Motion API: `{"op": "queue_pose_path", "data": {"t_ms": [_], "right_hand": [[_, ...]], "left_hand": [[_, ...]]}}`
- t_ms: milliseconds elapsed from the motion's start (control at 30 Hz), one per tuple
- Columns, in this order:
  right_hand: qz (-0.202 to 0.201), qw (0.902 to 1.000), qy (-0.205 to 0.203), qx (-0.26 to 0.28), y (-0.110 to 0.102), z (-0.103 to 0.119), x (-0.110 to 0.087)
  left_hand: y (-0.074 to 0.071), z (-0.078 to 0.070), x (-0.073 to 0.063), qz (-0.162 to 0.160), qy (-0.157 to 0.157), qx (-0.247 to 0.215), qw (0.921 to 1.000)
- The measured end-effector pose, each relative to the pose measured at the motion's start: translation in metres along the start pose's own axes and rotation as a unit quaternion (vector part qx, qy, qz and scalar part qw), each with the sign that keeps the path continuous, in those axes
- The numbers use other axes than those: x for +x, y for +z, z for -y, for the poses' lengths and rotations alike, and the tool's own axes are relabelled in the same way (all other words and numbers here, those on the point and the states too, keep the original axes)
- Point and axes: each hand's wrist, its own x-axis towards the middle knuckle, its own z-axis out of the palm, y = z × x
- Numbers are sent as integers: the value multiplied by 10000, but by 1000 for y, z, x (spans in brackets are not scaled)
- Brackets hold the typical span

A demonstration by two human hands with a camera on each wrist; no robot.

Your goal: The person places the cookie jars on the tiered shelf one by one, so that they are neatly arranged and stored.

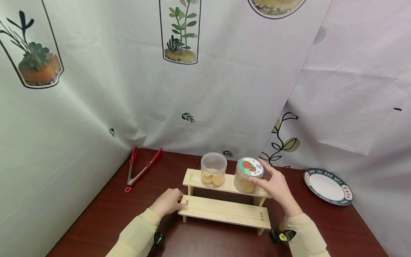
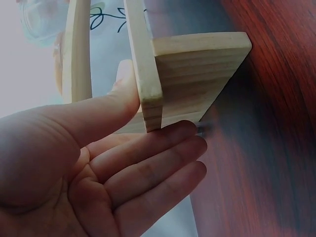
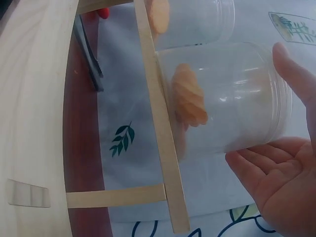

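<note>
A two-step wooden stand (image 1: pixel 224 211) stands on the table. At the left end of its lower step is my left hand (image 1: pixel 168 202). In the left wrist view, the thumb (image 2: pixel 126 89) lies on top of a board and the fingers (image 2: pixel 153 168) extend below its edge. On the upper step, my right hand (image 1: pixel 273 182) grips a lidded clear jar (image 1: pixel 242 184) around its top, thumb and fingers on opposite sides. The jar's lid (image 1: pixel 251 166) is green and white with a red picture. Cookies (image 3: pixel 190 96) lie inside. An open jar (image 1: pixel 213 170) with cookies sits left of it.
Red-handled tongs (image 1: pixel 141 171) lie spread at the back left of the dark red table (image 1: pixel 106 214). A white plate (image 1: pixel 327 187) with a lettered dark rim is at the right, close to the printed cloth backdrop (image 1: pixel 231 89).
</note>
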Motion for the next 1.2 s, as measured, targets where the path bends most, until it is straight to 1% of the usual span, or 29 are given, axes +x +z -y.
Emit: {"op": "queue_pose_path", "data": {"t_ms": [333,533,733,867,1067,1200], "right_hand": [[106,9998,-151,-93,2,-1,2],[72,9998,-162,-66,-2,-2,-2],[18,9997,-239,21,-10,-8,-11],[-69,9997,-229,-92,-16,-11,-19],[-177,9994,-129,-255,-26,-15,-30],[-208,9992,-26,-348,-31,-19,-39]], "left_hand": [[-2,0,-2,-41,-42,-50,10000],[-1,-1,-2,-33,-3,-33,10000],[-1,-2,-1,-7,-14,-50,10000],[-1,-2,-1,5,-21,-44,10000],[-2,-2,-2,-63,32,-13,10000],[-2,-2,-1,-46,55,-24,10000]]}}
